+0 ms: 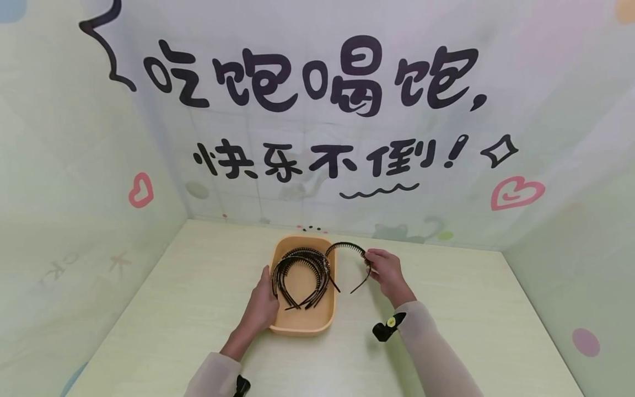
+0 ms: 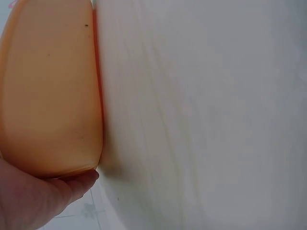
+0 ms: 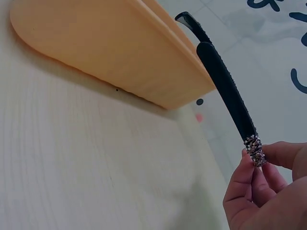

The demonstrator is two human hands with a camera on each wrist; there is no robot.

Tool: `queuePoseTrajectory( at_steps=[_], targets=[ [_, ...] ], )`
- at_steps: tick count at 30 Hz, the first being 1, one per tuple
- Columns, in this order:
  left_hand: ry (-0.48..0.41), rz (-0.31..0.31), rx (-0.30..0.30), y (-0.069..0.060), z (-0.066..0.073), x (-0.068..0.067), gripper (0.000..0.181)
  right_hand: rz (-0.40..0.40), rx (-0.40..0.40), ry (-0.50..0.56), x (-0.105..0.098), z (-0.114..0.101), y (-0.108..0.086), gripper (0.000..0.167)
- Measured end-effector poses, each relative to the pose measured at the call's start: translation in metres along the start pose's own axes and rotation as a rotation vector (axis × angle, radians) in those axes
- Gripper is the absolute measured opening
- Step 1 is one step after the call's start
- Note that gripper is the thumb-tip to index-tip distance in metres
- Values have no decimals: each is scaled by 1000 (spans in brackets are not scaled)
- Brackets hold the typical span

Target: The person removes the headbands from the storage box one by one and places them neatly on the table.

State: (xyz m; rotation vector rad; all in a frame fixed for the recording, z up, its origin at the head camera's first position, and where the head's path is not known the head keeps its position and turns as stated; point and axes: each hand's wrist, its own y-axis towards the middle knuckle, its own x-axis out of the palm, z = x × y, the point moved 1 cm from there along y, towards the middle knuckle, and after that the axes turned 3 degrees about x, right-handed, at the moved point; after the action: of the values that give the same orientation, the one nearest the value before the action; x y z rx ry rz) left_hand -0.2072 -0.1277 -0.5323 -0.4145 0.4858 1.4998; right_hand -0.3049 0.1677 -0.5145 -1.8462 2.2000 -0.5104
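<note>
An orange plastic bin (image 1: pixel 303 325) stands on the table, with several dark toothed headbands (image 1: pixel 300 259) bunched inside it. My left hand (image 1: pixel 261 303) holds the bin by its left wall; in the left wrist view the fingers (image 2: pixel 72 189) lie against the outside, and the thumb is hard to make out. Right of the bin, my right hand (image 1: pixel 387 270) pinches one black headband (image 3: pixel 225 91) at a glittery, beaded section of its band. This headband hangs above the table with its ends downward, and its left side overlaps the bin's right rim in the head view.
The pale wooden table (image 1: pixel 446 331) extends to both sides of the bin. A printed cloth wall (image 1: pixel 317 127) with black lettering rises behind it, and side panels (image 1: pixel 570 220) close off left and right. Each wrist wears a black strapped device (image 1: pixel 389 327).
</note>
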Motion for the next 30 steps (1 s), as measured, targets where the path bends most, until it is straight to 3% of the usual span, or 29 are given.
queuePoseTrajectory(
  at_steps=[15,23,30],
  targets=[
    [-40,-6,-19,0,0,-1,80,84,42,3,-26,7,14,27],
    [-27,-1,-5,0,0,0,79,131,42,-71,-27,14,13,26],
    [-20,7,-20,-1,0,0,80,106,20,-127,-25,15,12,27]
  ],
)
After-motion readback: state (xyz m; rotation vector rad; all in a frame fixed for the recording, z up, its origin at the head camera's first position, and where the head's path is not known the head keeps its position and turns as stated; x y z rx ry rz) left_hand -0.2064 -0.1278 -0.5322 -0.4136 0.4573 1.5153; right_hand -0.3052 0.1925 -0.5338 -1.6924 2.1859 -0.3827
